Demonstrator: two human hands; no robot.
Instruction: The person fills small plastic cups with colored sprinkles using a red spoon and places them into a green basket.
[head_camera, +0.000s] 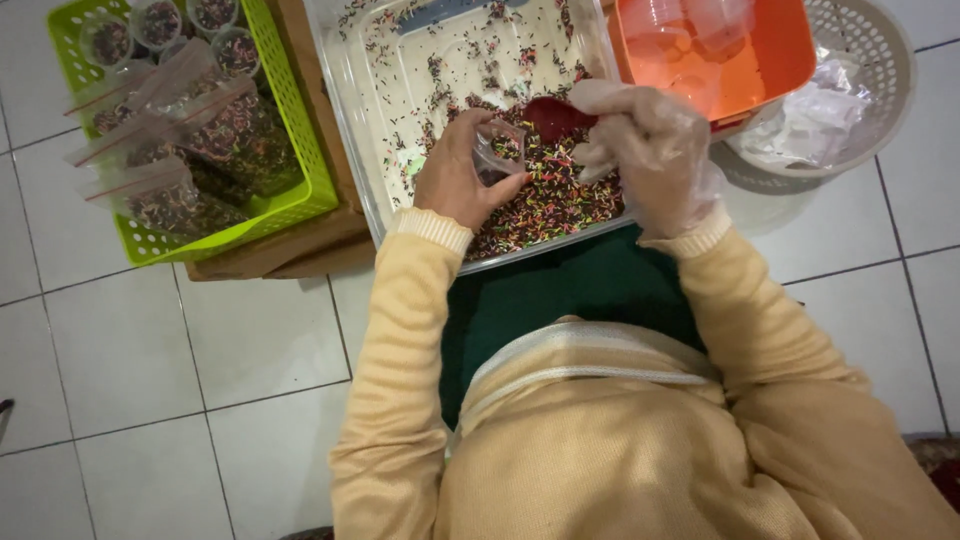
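Closest to the lens is the cream knit sweater (640, 450), soft ribbed cuffs at both wrists, with dark green fabric (570, 290) below it where the tray's near edge rests.

The left hand (462, 178) is bare and curled snugly around a small clear plastic cup (497, 152), tilted toward the scoop and held low over the tray, so I'd guess any spill just falls back in. The right hand (650, 150) wears a thin crinkly plastic glove and is closed around the handle of a red scoop (553, 117), bowl pointed at the cup's mouth, nearly touching it. Glove on the scooping hand only, probably since that one goes into the food.

Both hover over a big clear plastic tray (345, 120) with multicoloured sprinkles (545, 205) heaped in the near corner and scattered thin further up.

Further out: a lime green lattice basket (300, 200) on the left holding 3 or so filled round cups and several zip bags of sprinkles, sitting on a wooden board (300, 250). On the right, an orange tub (760, 70) with empty clear cups, half over a pale round woven basket (880, 90) holding crumpled plastic. White tile floor (150, 400) all round.
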